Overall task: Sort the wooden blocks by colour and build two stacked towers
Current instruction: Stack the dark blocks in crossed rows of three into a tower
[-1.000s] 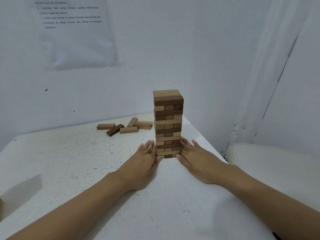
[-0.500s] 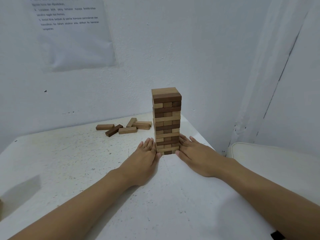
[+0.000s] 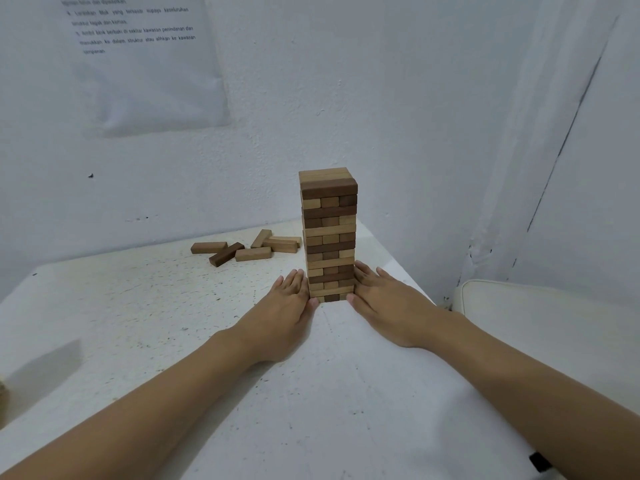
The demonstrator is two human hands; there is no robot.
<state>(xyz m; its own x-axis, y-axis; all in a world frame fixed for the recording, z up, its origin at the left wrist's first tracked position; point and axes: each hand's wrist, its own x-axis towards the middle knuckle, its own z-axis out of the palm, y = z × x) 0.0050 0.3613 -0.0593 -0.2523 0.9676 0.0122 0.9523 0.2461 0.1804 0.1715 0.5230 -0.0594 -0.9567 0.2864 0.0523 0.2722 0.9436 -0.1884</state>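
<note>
Straight ahead in the head view, a tower of wooden blocks (image 3: 329, 237) stands upright on the white, speckled tabletop (image 3: 138, 306), close to its far right edge and near the corner of the room. Its layers mix light, mid-brown and dark blocks, crossed from one level to the next, with a pale layer on top. The left hand (image 3: 282, 318) lies palm down on the tabletop with its grip open. Its fingers (image 3: 294, 282) are straight and together, and their inner edge presses the lower left side of the tower. The right hand (image 3: 384, 306) mirrors it on the other side, grip likewise open, with flat fingers touching the tower's lower right face and the thumb tip near the bottom corner. Neither hand curls around any block. Behind and to the left of the tower, near the wall (image 3: 346, 98), a handful of loose blocks (image 3: 252, 253) lies scattered flat, one dark block (image 3: 225, 254) among paler ones, some touching. A printed sheet of paper (image 3: 149, 64) hangs on the wall at upper left, its text too blurred to read fully. A white cushion (image 3: 536, 313) sits beyond the tabletop's right edge.
</note>
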